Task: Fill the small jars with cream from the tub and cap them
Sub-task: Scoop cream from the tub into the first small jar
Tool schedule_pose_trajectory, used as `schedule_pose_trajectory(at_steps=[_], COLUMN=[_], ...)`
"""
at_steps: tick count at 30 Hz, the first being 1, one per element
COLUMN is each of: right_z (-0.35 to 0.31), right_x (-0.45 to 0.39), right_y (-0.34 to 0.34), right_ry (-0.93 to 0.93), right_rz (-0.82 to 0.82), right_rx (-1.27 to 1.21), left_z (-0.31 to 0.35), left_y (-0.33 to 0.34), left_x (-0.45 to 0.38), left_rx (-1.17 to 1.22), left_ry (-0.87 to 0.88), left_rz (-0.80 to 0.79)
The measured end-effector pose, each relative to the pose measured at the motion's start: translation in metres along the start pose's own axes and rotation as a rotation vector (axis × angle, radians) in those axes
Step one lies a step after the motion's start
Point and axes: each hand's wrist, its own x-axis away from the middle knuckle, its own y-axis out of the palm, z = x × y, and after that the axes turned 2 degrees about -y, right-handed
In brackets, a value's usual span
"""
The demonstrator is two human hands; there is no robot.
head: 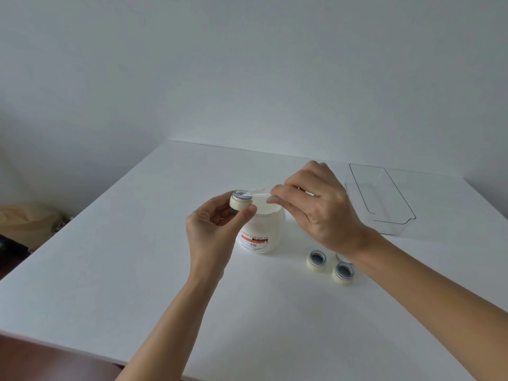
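An open white tub labelled "UREA CREAM 10" stands mid-table. Just above its left rim my left hand grips a small cream-coloured jar, open at the top with a little white cream inside. My right hand pinches a thin white spatula whose tip reaches into that jar's mouth. Two more small open jars stand to the tub's right, below my right wrist. A pale round piece shows partly behind the wrist; I cannot tell whether it is a lid or a jar.
A clear plastic bin sits at the back right of the white table. Beyond the table's left edge lies a brown bag on the floor.
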Motion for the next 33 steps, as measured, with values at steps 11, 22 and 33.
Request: schedule_pose_trajectory(at_steps=[11, 22, 33], right_z=[0.013, 0.021, 0.024], right_x=[0.014, -0.009, -0.023], right_y=[-0.002, 0.039, 0.041], right_ry=[0.166, 0.378, 0.778], right_rz=[0.044, -0.560, -0.788], right_rx=[-0.006, 0.104, -0.243], left_z=[-0.008, -0.028, -0.028], left_y=[-0.008, -0.014, -0.014], left_x=[0.001, 0.010, 0.013], left_rx=[-0.008, -0.062, -0.002], left_ry=[0.014, 0.126, 0.099], left_rz=[0.018, 0.039, 0.052])
